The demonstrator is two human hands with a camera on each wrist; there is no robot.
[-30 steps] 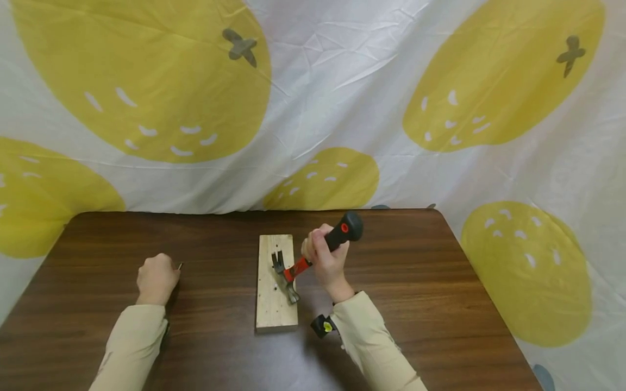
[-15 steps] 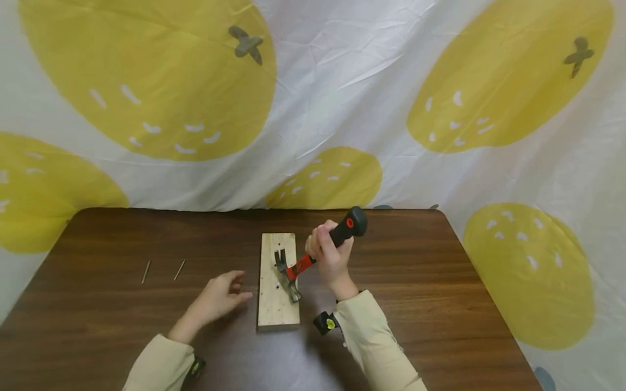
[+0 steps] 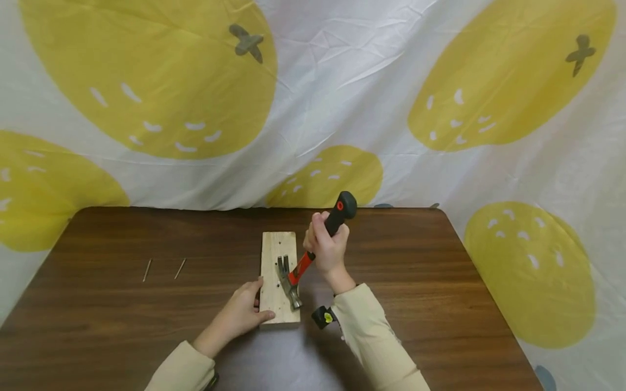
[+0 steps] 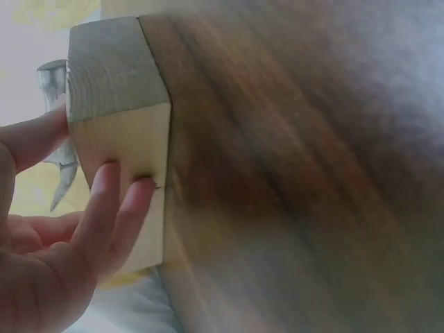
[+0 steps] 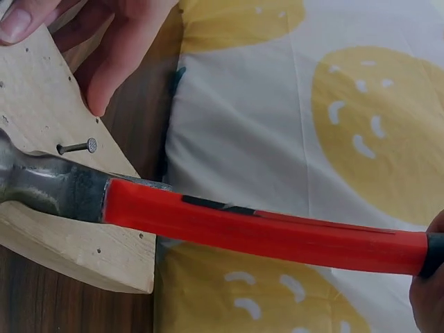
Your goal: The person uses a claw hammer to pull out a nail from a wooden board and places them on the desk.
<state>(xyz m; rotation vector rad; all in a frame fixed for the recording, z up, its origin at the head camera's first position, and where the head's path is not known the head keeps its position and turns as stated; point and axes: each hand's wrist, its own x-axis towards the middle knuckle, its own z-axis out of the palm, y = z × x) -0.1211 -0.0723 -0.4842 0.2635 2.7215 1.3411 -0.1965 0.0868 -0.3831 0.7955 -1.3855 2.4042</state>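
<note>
A pale wooden board (image 3: 270, 258) with several small holes lies lengthwise on the table. My left hand (image 3: 240, 310) holds its near left edge, thumb on the top face and fingers against the side (image 4: 104, 184). My right hand (image 3: 329, 247) grips a claw hammer (image 3: 300, 270) partway along its handle, whose black butt points up and away. The hammer's metal head hangs over the board, claw toward the far end. In the right wrist view, a nail (image 5: 78, 147) stands partly sunk and tilted in the board, beside the hammer head.
Two loose nails, one (image 3: 147, 270) farther left and one (image 3: 180, 268) closer in, lie left of the board on the brown table (image 3: 415, 271). A white curtain (image 3: 337, 108) with yellow fruit shapes hangs behind the table's far edge.
My left hand has let go of a nail on the left, moved right and taken hold of the board. The hammer's handle has swung slightly left and its head toward the near end.
</note>
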